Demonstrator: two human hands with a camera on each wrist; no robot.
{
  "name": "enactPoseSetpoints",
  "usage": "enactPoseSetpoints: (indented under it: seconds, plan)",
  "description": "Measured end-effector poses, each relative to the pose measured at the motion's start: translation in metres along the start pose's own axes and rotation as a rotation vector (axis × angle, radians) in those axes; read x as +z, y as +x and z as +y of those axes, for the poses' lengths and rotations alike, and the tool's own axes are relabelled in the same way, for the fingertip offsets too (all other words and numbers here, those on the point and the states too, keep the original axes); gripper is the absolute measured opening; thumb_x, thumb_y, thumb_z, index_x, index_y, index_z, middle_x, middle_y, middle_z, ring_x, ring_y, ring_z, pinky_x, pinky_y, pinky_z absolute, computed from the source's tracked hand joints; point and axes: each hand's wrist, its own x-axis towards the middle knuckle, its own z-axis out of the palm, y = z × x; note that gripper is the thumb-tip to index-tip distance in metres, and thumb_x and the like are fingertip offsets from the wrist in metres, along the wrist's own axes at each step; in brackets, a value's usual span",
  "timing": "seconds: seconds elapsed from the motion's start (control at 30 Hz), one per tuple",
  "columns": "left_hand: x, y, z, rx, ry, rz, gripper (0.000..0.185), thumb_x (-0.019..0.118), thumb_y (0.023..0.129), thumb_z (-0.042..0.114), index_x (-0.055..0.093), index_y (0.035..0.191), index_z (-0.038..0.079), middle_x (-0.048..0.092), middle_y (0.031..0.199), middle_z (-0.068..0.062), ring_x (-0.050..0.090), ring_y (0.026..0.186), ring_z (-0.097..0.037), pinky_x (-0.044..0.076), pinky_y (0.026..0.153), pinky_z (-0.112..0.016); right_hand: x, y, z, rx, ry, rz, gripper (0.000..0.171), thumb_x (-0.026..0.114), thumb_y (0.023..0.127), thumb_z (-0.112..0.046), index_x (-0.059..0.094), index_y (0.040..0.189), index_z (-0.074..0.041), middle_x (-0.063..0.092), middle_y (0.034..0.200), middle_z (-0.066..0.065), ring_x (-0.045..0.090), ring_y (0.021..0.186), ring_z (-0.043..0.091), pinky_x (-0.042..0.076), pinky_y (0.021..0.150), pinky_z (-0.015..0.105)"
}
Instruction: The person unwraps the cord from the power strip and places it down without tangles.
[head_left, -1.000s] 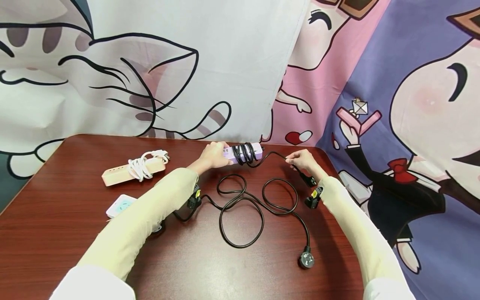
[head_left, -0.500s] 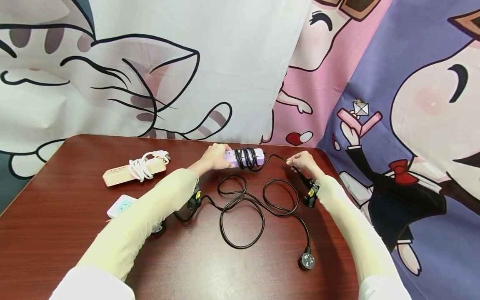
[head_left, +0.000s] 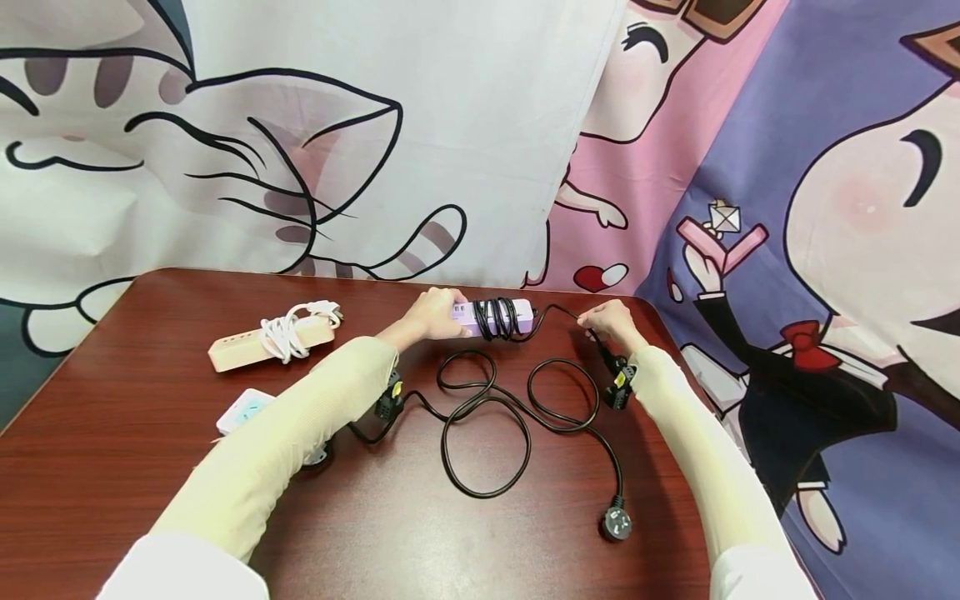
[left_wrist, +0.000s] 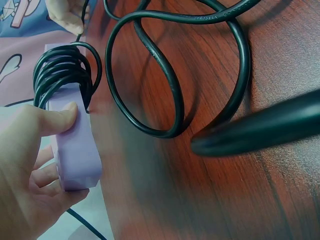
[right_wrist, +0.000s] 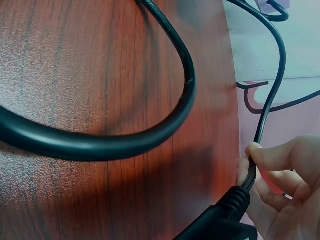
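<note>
Power strips: three on the surface (head_left: 150,467) — a purple strip (head_left: 495,315), a peach strip (head_left: 258,346) at about 9 o'clock from it, and a white strip (head_left: 243,410) partly hidden under the left sleeve.
Cords: one black cord (head_left: 487,417), one white cord (head_left: 288,329) bundled on the peach strip.
Plugs: one black plug (head_left: 615,523) lying at about 5 o'clock from the purple strip.
Coils: several turns of black cord wound round the purple strip's middle; an exact count is hard to tell.
Left hand (head_left: 429,315): fingers curled round the purple strip's left end, thumb pressed on its side.
Right hand (head_left: 611,321): fingers (right_wrist: 260,155) pinch the black cord just above a thick black moulded end.
Change: the purple strip and both hands sit slightly further right than a second ago; the loose loops lie much as before.
Position: the purple strip is at the far edge of the surface, 12 o'clock from the loose loops.
Long axis: left to right, 9 to 3 o'clock; the free end points to 3 o'clock, toward the right hand.
</note>
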Motion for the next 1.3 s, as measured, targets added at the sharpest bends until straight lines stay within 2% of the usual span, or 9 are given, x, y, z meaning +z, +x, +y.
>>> enactPoseSetpoints:
  seconds: [0.3, 0.43, 0.53, 0.63, 0.73, 0.83, 1.0, 1.17, 1.3]
  plan:
    - [0.0, -0.002, 0.003, 0.017, -0.001, -0.03, 0.053, 0.078, 0.073, 0.029, 0.063, 0.118, 0.008, 0.068, 0.104, -0.01, 0.061, 0.087, -0.024, 0.048, 0.078, -0.034, -0.004, 0.008, -0.001, 0.027, 0.028, 0.067, 0.029, 0.07, 0.081, -0.009, 0.072, 0.108, 0.002, 0.073, 0.096, 0.018, 0.069, 0.063, 0.014, 0.055, 0.057, 0.026]
    - [0.0, -0.002, 0.003, 0.031, -0.001, -0.028, 0.053, 0.079, 0.071, 0.029, 0.064, 0.117, 0.007, 0.068, 0.102, -0.01, 0.06, 0.086, -0.024, 0.047, 0.077, -0.034, -0.006, 0.005, -0.005, 0.008, -0.011, 0.1, 0.027, 0.069, 0.082, -0.013, 0.073, 0.105, 0.0, 0.075, 0.083, 0.012, 0.072, 0.071, 0.02, 0.054, 0.059, 0.027]
    - [0.0, -0.002, 0.003, 0.031, 0.0, -0.034, 0.052, 0.079, 0.072, 0.028, 0.064, 0.117, 0.007, 0.068, 0.102, -0.01, 0.06, 0.086, -0.024, 0.047, 0.077, -0.034, -0.007, 0.0, -0.009, -0.036, -0.103, 0.153, 0.026, 0.068, 0.082, -0.019, 0.075, 0.102, -0.004, 0.073, 0.069, 0.003, 0.07, 0.079, 0.024, 0.052, 0.066, 0.029]
    - [0.001, -0.001, 0.004, 0.031, 0.004, -0.043, 0.052, 0.079, 0.072, 0.027, 0.064, 0.117, 0.006, 0.068, 0.103, -0.01, 0.061, 0.087, -0.023, 0.047, 0.078, -0.033, -0.008, -0.004, -0.013, -0.079, -0.159, 0.205, 0.026, 0.067, 0.082, -0.022, 0.076, 0.102, -0.008, 0.072, 0.066, 0.001, 0.066, 0.092, 0.031, 0.051, 0.079, 0.037]
    - [0.001, -0.001, 0.004, 0.03, 0.007, -0.05, 0.051, 0.079, 0.073, 0.027, 0.064, 0.117, 0.006, 0.068, 0.104, -0.01, 0.061, 0.089, -0.023, 0.047, 0.079, -0.034, -0.01, -0.005, -0.017, -0.094, -0.133, 0.237, 0.026, 0.066, 0.083, -0.022, 0.076, 0.102, -0.008, 0.074, 0.073, 0.004, 0.061, 0.106, 0.034, 0.047, 0.091, 0.041]
    - [0.0, -0.002, 0.005, 0.03, 0.007, -0.055, 0.052, 0.079, 0.073, 0.027, 0.063, 0.118, 0.005, 0.068, 0.104, -0.011, 0.06, 0.089, -0.024, 0.047, 0.079, -0.034, -0.011, -0.004, -0.022, -0.093, -0.085, 0.253, 0.025, 0.065, 0.084, -0.021, 0.075, 0.102, -0.007, 0.075, 0.079, 0.008, 0.06, 0.111, 0.032, 0.045, 0.096, 0.042]
    - [0.0, -0.002, 0.007, 0.041, 0.015, -0.055, 0.052, 0.079, 0.072, 0.027, 0.064, 0.117, 0.005, 0.068, 0.104, -0.01, 0.06, 0.089, -0.023, 0.047, 0.079, -0.034, -0.014, -0.002, -0.027, -0.088, -0.055, 0.281, 0.024, 0.066, 0.084, -0.022, 0.075, 0.102, -0.009, 0.075, 0.081, 0.008, 0.067, 0.092, 0.025, 0.046, 0.094, 0.037]
    - [0.0, -0.002, 0.007, 0.045, 0.021, -0.058, 0.051, 0.079, 0.073, 0.027, 0.064, 0.116, 0.005, 0.068, 0.105, -0.01, 0.06, 0.089, -0.023, 0.047, 0.079, -0.034, -0.015, -0.002, -0.033, -0.092, 0.02, 0.312, 0.024, 0.068, 0.084, -0.021, 0.075, 0.104, -0.008, 0.075, 0.079, 0.01, 0.064, 0.051, 0.006, 0.047, 0.096, 0.038]
    - [0.0, -0.002, 0.007, 0.045, 0.019, -0.062, 0.051, 0.079, 0.072, 0.027, 0.064, 0.116, 0.005, 0.068, 0.105, -0.01, 0.061, 0.089, -0.023, 0.048, 0.078, -0.033, -0.016, -0.002, -0.037, -0.103, 0.06, 0.322, 0.024, 0.069, 0.085, -0.02, 0.075, 0.103, -0.007, 0.075, 0.08, 0.01, 0.063, 0.048, 0.005, 0.044, 0.101, 0.038]
